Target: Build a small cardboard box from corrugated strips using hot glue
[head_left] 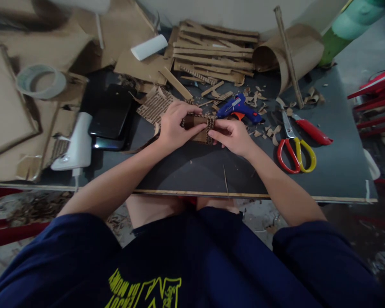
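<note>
Both of my hands hold a small cardboard piece (199, 136) with a corrugated edge, just above the dark table top. My left hand (176, 124) grips it from the left, thumb laid across its upper face. From the right, my right hand (232, 136) pinches the corrugated end between thumb and fingers. Parts of the piece are hidden under my fingers. A blue glue gun (239, 109) with an orange trigger lies just beyond my right hand. Beyond my left hand is a sheet of exposed corrugated cardboard (155, 105).
Scissors (295, 147) and a red-handled cutter (314, 130) lie on the right. Cardboard strips (214, 51) are stacked at the back, beside a rolled cardboard tube (295, 53). To the left are a tape roll (58, 83), a black phone (112, 111) and a white device (78, 145).
</note>
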`<move>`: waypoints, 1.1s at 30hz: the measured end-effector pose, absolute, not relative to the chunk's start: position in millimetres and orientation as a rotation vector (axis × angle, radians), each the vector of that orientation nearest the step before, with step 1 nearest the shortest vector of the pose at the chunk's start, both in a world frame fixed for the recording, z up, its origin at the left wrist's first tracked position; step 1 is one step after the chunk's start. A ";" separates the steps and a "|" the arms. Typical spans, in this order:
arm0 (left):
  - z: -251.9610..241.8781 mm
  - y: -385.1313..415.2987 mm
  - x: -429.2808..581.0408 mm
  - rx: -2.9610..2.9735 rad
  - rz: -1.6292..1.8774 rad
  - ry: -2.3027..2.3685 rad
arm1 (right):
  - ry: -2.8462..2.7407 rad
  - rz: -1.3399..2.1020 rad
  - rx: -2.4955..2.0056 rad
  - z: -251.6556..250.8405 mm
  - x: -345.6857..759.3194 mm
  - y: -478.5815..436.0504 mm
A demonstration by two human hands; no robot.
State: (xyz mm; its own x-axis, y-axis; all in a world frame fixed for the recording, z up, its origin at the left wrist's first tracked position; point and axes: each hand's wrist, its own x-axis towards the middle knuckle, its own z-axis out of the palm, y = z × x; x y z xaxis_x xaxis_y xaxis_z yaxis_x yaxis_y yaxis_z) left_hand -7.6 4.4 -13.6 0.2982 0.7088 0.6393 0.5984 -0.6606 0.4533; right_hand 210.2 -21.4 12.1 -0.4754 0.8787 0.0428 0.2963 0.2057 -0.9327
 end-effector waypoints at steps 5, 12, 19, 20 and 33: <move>-15.8 4.5 -7.5 2.432 1.315 1.223 | -1.901 1.271 -1.075 8.8 207.6 -19.7; -16.9 -0.9 -3.5 2.187 1.372 1.272 | -1.555 1.214 -1.253 4.2 204.2 -18.9; -21.3 10.3 -10.1 2.089 1.294 1.205 | -1.219 1.475 -1.360 17.4 207.1 -14.2; -18.9 10.5 -12.5 2.132 1.259 1.189 | -1.259 1.513 -1.391 21.4 211.0 -14.4; -4.2 15.9 -28.2 2.645 0.750 0.829 | -2.187 0.530 -1.810 41.3 256.4 -7.5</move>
State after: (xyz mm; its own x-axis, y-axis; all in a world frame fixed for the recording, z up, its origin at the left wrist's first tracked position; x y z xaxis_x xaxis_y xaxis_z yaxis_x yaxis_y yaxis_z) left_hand -28.2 15.9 -4.2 0.7026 0.5918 0.3952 0.4523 -0.8001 0.3940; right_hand 256.4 -7.5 41.3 -0.1950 0.9801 -0.0365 0.8880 0.1606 -0.4310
